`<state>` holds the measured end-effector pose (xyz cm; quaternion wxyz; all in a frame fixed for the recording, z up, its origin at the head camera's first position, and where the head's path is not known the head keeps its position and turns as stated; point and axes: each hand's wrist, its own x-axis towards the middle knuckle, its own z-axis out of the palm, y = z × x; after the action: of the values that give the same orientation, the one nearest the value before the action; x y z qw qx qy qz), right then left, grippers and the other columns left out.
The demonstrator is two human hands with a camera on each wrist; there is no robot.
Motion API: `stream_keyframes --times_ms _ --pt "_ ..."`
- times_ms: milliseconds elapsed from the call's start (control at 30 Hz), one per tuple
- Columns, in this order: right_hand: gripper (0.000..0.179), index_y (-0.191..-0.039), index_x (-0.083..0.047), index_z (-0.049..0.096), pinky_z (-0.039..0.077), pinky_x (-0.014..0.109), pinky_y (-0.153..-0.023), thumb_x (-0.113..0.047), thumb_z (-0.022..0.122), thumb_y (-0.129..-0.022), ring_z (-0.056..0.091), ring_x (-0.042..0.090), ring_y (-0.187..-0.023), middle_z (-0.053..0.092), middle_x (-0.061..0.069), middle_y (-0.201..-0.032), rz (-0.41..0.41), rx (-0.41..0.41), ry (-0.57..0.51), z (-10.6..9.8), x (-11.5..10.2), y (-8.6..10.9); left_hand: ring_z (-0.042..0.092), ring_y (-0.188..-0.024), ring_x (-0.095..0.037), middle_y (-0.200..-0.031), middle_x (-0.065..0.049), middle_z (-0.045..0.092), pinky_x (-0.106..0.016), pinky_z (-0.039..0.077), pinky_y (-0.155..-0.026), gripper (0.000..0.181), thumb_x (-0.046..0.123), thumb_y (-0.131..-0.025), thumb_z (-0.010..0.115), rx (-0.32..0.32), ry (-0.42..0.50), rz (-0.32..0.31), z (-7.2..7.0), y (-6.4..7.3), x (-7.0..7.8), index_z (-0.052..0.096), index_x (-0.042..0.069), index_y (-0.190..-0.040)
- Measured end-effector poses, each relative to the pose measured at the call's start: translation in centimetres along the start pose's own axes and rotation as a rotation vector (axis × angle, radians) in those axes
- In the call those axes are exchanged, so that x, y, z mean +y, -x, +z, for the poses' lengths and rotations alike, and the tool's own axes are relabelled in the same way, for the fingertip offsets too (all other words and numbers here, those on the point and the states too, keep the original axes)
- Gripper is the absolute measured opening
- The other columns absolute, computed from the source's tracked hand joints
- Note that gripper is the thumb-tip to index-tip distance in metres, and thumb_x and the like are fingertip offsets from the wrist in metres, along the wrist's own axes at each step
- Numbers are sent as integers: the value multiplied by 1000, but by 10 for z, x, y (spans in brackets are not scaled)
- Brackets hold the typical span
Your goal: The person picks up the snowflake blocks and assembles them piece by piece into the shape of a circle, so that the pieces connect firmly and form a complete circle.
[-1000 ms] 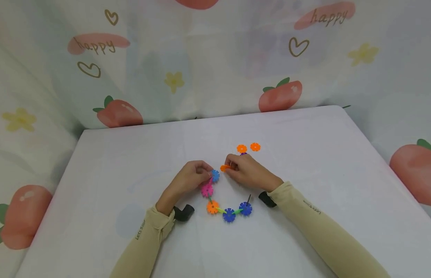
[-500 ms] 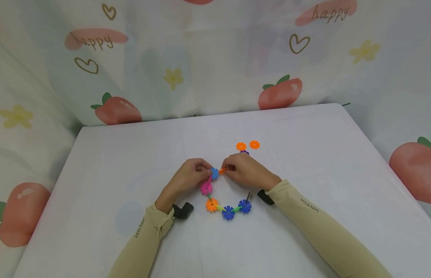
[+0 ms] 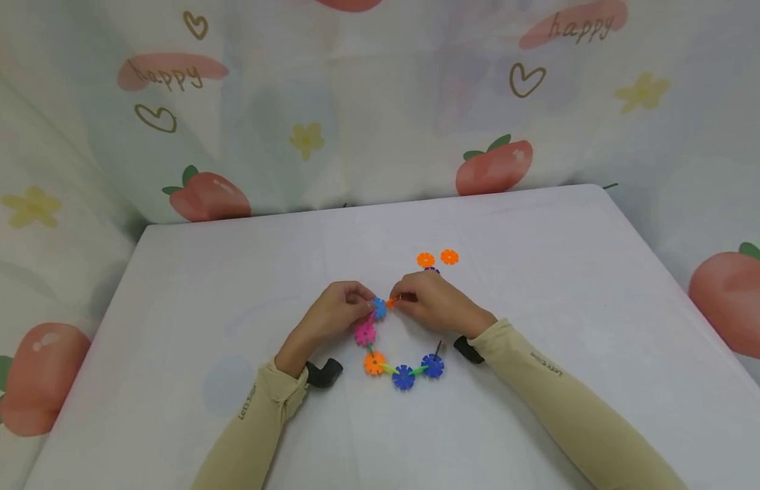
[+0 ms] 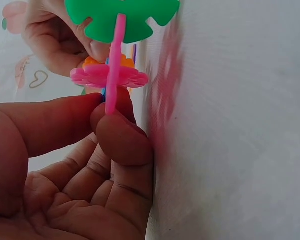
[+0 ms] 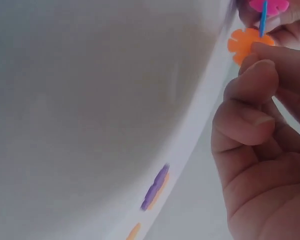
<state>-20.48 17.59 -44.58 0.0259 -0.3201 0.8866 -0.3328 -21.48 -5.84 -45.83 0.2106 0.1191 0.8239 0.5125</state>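
Backdrop (image 3: pixel 380 102) with "happy" twice, "Lets" sleeves (image 3: pixel 557 395), orange disc (image 5: pixel 242 44) in right fingers (image 5: pixel 255 82).

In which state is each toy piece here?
Light-blue plastic flower disc, pinched in left grip.
Orange plastic flower disc, pinched in right grip.
Chain of multicoloured plastic flower discs, linked, ends apart.
Two farther orange plastic flower discs, flat, unlinked.
Purple plastic flower disc, flat, partly hidden in head view.

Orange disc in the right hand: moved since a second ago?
Yes. In the head view, against the rightmost loose disc, the held orange disc went slightly left and lower in frame, closing the gap to the light-blue disc.
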Motion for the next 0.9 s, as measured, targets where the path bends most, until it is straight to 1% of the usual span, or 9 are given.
stream_keyframes --times_ms 133,233,467,533,667,767,900 --pt "13 -101 -1 81 57 34 -80 7 72 -96 67 17 -84 75 4 -93 -55 -4 22 2 -4 -3 60 -77 -16 -84 -3 71 -28 49 -71 13 9 -101 71 11 -4 2 1 1 0 75 1 -110" --pt "13 -100 -1 81 57 34 -81 8 72 -96 68 17 -86 75 4 -93 -68 -2 27 3 -5 -4 60 -74 -16 -82 -3 70 -28 49 -69 12 8 -101 71 22 -10 7 2 2 1 75 0 -109" --pt "10 -101 -3 81 57 32 -79 4 74 -97 65 14 -83 74 1 -93 0 -8 0 5 -1 -4 60 -74 -15 -83 -3 70 -28 49 -70 14 8 -101 70 17 -33 12 1 2 4 76 -1 -111" --pt "10 -101 -4 80 56 32 -78 3 73 -97 64 14 -82 73 0 -92 14 -10 13 3 1 -2 60 -75 -15 -83 -3 70 -28 49 -70 15 9 -102 69 8 -33 8 2 1 4 76 0 -111" --pt "11 -100 -5 80 54 32 -74 3 73 -97 60 14 -79 68 0 -89 15 9 102 -1 3 4 60 -77 -17 -85 -3 70 -29 49 -72 15 11 -103 69 -2 -48 -14 2 1 5 75 1 -112" --pt "11 -100 -6 79 52 31 -72 3 73 -97 58 14 -76 64 0 -87 15 10 194 -1 2 5 62 -80 -18 -87 -3 71 -29 49 -75 15 12 -103 70 8 -62 -24 1 2 5 76 3 -113" --pt "9 -99 -9 77 51 29 -68 0 74 -98 56 15 -73 60 1 -84 -4 -33 297 1 -6 2 61 -81 -18 -87 -3 72 -29 49 -75 15 12 -102 71 9 -46 -14 1 1 4 76 3 -113"
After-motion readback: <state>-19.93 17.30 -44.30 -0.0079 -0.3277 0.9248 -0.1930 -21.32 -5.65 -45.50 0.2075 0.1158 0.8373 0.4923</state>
